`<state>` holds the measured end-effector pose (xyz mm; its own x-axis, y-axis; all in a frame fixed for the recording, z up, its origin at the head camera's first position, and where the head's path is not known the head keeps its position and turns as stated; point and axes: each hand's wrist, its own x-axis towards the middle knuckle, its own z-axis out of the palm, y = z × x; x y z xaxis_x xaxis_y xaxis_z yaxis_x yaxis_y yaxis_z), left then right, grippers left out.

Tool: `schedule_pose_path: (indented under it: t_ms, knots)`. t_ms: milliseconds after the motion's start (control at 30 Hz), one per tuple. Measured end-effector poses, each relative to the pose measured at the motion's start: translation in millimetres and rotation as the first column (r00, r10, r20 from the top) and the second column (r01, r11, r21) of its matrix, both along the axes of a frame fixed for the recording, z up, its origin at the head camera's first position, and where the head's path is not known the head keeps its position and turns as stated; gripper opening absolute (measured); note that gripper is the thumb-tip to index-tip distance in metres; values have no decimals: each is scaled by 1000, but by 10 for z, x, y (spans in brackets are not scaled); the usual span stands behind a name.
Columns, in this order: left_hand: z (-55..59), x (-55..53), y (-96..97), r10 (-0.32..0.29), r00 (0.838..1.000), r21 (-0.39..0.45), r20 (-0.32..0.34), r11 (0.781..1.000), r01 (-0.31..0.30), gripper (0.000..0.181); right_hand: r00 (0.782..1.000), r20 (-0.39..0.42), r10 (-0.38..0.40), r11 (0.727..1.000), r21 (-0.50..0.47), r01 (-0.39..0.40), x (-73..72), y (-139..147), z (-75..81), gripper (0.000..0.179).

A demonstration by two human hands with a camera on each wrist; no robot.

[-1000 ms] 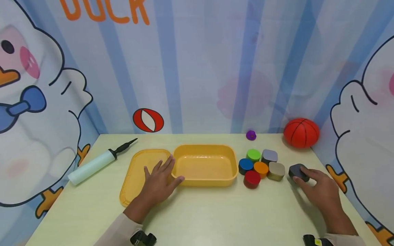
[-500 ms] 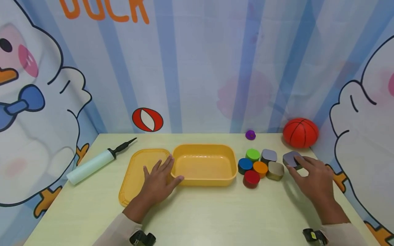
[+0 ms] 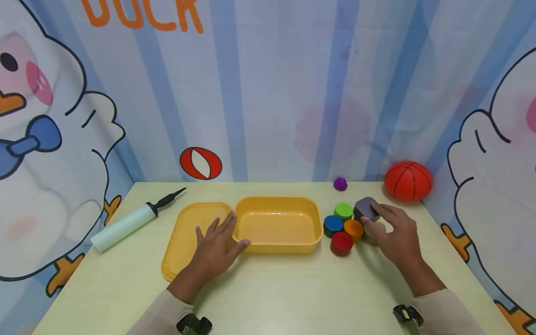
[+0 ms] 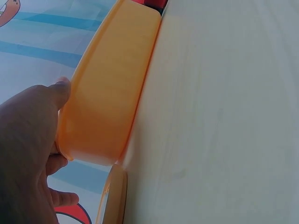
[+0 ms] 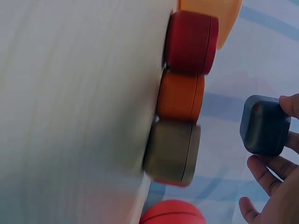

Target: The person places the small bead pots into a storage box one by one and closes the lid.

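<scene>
My right hand (image 3: 395,237) pinches a dark grey, rounded-square small tin (image 5: 264,126) between thumb and fingers, raised over the cluster of tins. In the head view it covers the place of another grey tin. Below the hand sits a khaki tin (image 5: 170,151), beside an orange tin (image 3: 353,230) and a red tin (image 3: 341,244). A blue tin (image 3: 333,226) and a green tin (image 3: 343,211) stand in the same group. My left hand (image 3: 215,253), fingers spread, rests at the left rim of a yellow rectangular box (image 3: 278,249), with its thumb at the front corner.
A flat yellow lid (image 3: 177,251) lies left of the box, partly under my left hand. Farther left is a pale green hand pump (image 3: 125,229). At the back edge sit a small purple object (image 3: 340,184) and a red basketball (image 3: 408,181), before a printed curtain.
My right hand has lifted the dark grey tin from the table's right side and carried it left over the group. My left hand stays at the box rim.
</scene>
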<state>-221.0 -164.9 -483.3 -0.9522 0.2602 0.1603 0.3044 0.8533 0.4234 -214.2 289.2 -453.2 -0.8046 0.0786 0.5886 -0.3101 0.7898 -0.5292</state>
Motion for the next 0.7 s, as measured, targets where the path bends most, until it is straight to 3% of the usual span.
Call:
schedule_pose_path:
  t_ms: [267,500,700]
  knots:
    - [-3,1,-7,-2,1000,10,-4,1000,3,87,996,51,71,997,-21,-70,-56,-299,50,53]
    - [-10,-11,-6,-5,1000,2,0,1000,5,88,990,19,140,989,-48,-139,-124,-532,84,51]
    - [-3,-10,-2,-2,1000,-3,7,1000,2,87,972,-9,235,969,-71,-235,-205,-722,110,51]
